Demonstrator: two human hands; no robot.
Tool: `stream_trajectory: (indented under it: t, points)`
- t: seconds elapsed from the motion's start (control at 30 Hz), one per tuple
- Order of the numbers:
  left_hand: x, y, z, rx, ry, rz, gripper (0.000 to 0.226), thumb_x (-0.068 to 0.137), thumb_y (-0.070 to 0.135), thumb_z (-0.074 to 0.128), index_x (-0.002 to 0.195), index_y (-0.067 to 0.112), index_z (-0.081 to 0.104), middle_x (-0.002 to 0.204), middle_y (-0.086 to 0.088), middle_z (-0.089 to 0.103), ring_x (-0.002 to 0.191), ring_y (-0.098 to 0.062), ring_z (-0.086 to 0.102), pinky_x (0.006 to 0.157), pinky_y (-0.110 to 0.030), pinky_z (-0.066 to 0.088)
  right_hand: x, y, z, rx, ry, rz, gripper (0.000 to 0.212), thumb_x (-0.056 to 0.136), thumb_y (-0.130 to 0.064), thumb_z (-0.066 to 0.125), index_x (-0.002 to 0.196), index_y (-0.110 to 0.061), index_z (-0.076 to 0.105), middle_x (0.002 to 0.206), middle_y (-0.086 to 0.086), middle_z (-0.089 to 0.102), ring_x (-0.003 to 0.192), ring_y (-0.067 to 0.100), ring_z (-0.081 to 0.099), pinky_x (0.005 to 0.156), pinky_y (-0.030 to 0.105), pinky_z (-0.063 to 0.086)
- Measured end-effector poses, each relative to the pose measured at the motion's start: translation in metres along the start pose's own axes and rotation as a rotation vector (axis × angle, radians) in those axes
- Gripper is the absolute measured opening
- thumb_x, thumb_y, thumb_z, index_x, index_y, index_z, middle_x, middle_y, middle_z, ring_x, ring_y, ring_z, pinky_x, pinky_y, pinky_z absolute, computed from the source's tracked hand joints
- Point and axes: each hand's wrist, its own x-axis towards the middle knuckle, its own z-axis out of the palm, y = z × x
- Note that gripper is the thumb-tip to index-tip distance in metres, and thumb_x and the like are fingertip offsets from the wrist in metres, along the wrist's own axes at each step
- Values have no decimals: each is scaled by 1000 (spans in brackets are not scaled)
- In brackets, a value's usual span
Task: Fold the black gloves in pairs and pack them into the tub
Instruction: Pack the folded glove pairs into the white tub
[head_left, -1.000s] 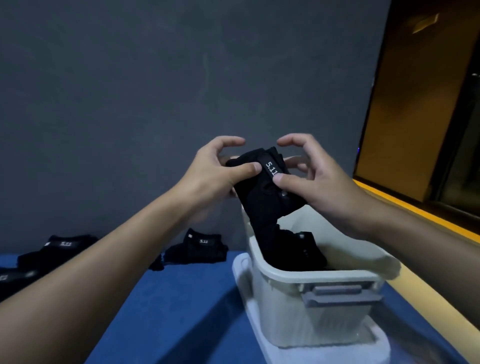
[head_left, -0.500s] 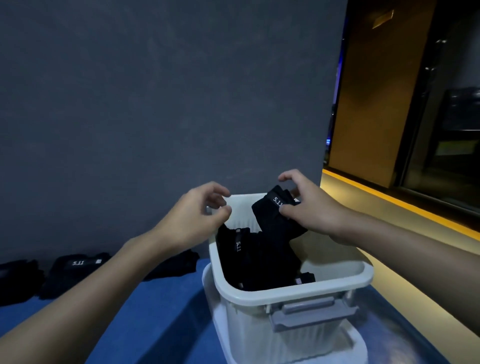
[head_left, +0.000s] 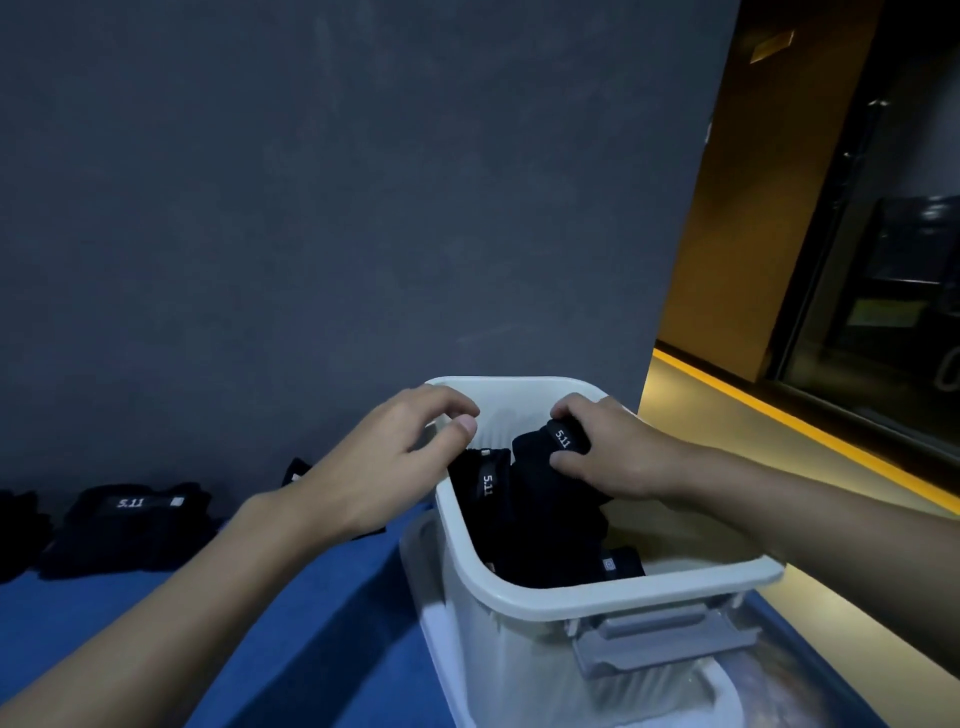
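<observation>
Right hand (head_left: 615, 452) clamped on folded glove pair (head_left: 545, 462), thumb under, fingers over cuff, inside white tub (head_left: 597, 597) mouth. Left hand (head_left: 395, 457) empty, fingers loosely curled, hovering over tub's left rim. More gloves packed in tub (head_left: 483, 483). Loose gloves (head_left: 130, 525) on blue surface (head_left: 260, 597) at left, well apart.

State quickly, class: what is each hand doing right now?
Left hand: loosely curled, holding nothing.
Right hand: closed on the folded gloves inside the tub.
</observation>
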Motion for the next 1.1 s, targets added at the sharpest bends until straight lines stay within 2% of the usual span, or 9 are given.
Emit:
stream_trajectory:
  t: [0.1, 0.17, 0.23, 0.3, 0.4, 0.67, 0.83, 0.97, 1.1]
  points:
    - [-1, -3, -1, 23, -16, 3, 48, 86, 63, 35, 116, 37, 61, 112, 30, 58, 114, 7, 51, 95, -26, 44, -1, -6, -4, -209, -105, -48, 57, 94, -44, 57, 142, -20, 37, 135, 6, 34, 112, 24, 52, 96, 29, 42]
    - [-1, -3, -2, 40, -25, -1, 56, 81, 68, 31, 117, 38, 61, 112, 29, 58, 110, 5, 53, 95, -29, 45, -2, -10, -8, -388, -131, -104, 62, 93, -55, 53, 144, -23, 39, 140, 6, 33, 125, 26, 45, 106, 37, 36]
    - [-1, -2, -2, 58, -31, 3, 59, 80, 69, 29, 119, 38, 61, 112, 28, 58, 108, 4, 54, 96, -30, 46, 0, -11, -15, -608, -120, -175, 65, 89, -67, 46, 144, -32, 40, 148, 2, 31, 140, 23, 28, 114, 47, 20]
    - [-2, -2, -3, 66, -39, 3, 60, 80, 69, 29, 120, 38, 60, 113, 27, 57, 110, 4, 53, 97, -30, 45, 1, -10, -25, -630, -152, -195, 68, 84, -74, 46, 143, -40, 38, 155, -6, 25, 145, 18, 11, 115, 53, 5]
    - [-2, -4, -4, 70, -53, -10, 59, 80, 69, 29, 120, 39, 60, 115, 23, 58, 108, 4, 55, 97, -32, 46, 4, 1, -38, -533, -201, -175, 70, 78, -76, 53, 140, -45, 40, 159, -9, 18, 146, 15, -1, 114, 53, -2]
    - [-1, -5, -4, 51, -66, -25, 58, 81, 70, 29, 121, 41, 59, 119, 27, 56, 115, 8, 50, 100, -29, 44, 10, 26, -34, -462, -217, -94, 77, 72, -75, 64, 139, -46, 41, 156, -11, 15, 144, 16, -4, 112, 50, 6]
    - [0, -4, -3, 68, -66, -8, 49, 87, 63, 33, 121, 39, 60, 115, 29, 56, 115, 10, 48, 95, -23, 41, 10, 28, -28, -560, -150, -133, 80, 70, -78, 62, 140, -46, 41, 151, -8, 20, 141, 19, 2, 109, 51, 8]
    - [-2, -2, -8, 90, -107, 24, 53, 85, 68, 32, 121, 39, 59, 120, 26, 54, 110, -3, 56, 96, -30, 45, 9, 27, -30, -534, -153, -131, 81, 69, -79, 61, 139, -46, 41, 150, -10, 21, 141, 18, 2, 108, 49, 9]
    - [-7, -3, -15, 153, -140, 55, 55, 85, 70, 33, 123, 39, 58, 126, 31, 50, 120, 0, 50, 102, -35, 44, 11, 28, -31, -485, -151, -114, 78, 70, -80, 59, 138, -45, 44, 153, -8, 18, 142, 19, 0, 109, 48, 10]
